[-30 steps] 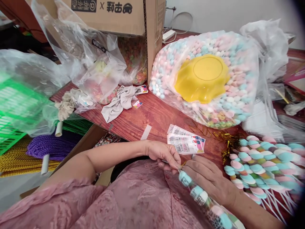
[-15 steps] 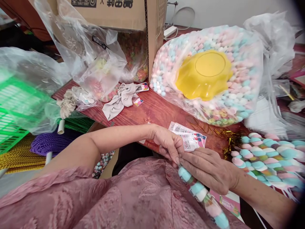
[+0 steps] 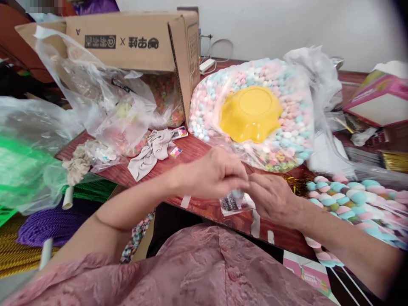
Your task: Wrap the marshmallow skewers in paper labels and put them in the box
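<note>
Clear printed wrapper [image 3: 232, 202]: under both hands, over table [image 3: 196, 153], contents blurred | left hand [image 3: 219, 174], right hand [image 3: 276, 197]: fingers meeting, grip hidden, cannot tell | clear bag [image 3: 230, 148]: pastel sweets [image 3: 245, 77], yellow bowl [image 3: 251, 112] base-up over them | carton [image 3: 134, 58]: bagged multicoloured sweets [image 3: 167, 93]

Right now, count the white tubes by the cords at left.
2: an upper white tube beside the green cords, and a lower white tube by the purple cords; more may be hidden.
</note>
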`<action>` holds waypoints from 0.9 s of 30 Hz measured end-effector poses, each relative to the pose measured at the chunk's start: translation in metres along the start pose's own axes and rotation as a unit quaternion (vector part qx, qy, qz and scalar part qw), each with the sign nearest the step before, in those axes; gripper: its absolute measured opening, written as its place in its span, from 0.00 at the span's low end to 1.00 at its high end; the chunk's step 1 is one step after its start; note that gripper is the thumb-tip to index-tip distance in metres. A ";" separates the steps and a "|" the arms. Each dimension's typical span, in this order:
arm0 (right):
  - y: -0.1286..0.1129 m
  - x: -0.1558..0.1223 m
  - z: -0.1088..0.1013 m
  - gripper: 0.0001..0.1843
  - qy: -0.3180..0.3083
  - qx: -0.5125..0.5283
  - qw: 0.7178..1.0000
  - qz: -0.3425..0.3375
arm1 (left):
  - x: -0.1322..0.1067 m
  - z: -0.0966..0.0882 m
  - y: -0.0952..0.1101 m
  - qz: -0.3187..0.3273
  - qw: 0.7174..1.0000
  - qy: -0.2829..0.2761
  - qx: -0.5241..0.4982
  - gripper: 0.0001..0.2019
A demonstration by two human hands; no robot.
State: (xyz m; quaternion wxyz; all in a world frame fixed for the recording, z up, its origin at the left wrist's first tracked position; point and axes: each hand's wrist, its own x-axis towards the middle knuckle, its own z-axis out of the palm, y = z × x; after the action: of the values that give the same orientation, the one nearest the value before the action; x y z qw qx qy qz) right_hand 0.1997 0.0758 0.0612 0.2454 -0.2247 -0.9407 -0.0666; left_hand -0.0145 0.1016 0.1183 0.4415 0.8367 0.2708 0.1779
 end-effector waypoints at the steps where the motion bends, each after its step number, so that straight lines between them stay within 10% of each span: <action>1: 0.005 0.001 0.001 0.11 0.016 0.017 0.999 0.039 | -0.005 0.011 0.002 0.031 0.999 -0.009 0.033 0.08; 4: 0.009 0.007 0.002 0.09 0.058 0.111 0.983 0.138 | -0.010 0.046 -0.021 0.063 0.996 -0.045 0.051 0.06; 10: -0.012 0.010 0.025 0.11 0.022 0.330 0.896 0.295 | 0.020 0.053 -0.076 0.054 0.973 0.220 -0.053 0.17; 14: -0.011 0.001 0.035 0.10 0.090 0.257 0.910 0.313 | 0.015 0.062 -0.077 -0.002 0.933 0.331 -0.142 0.29; 19: -0.013 -0.005 0.040 0.08 0.225 0.094 0.947 0.212 | -0.007 0.087 -0.077 -0.127 0.863 0.180 -0.455 0.39; 27: -0.040 -0.006 0.049 0.13 0.278 0.183 0.921 0.202 | -0.019 0.047 -0.084 -0.068 0.886 -0.045 -0.457 0.29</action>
State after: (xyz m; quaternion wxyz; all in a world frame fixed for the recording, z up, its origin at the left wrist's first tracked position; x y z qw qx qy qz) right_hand 0.1649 0.0494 0.0152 0.5422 -0.3334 -0.7651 0.0976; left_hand -0.0289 0.0990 0.0216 0.7975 0.5291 0.1954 0.2141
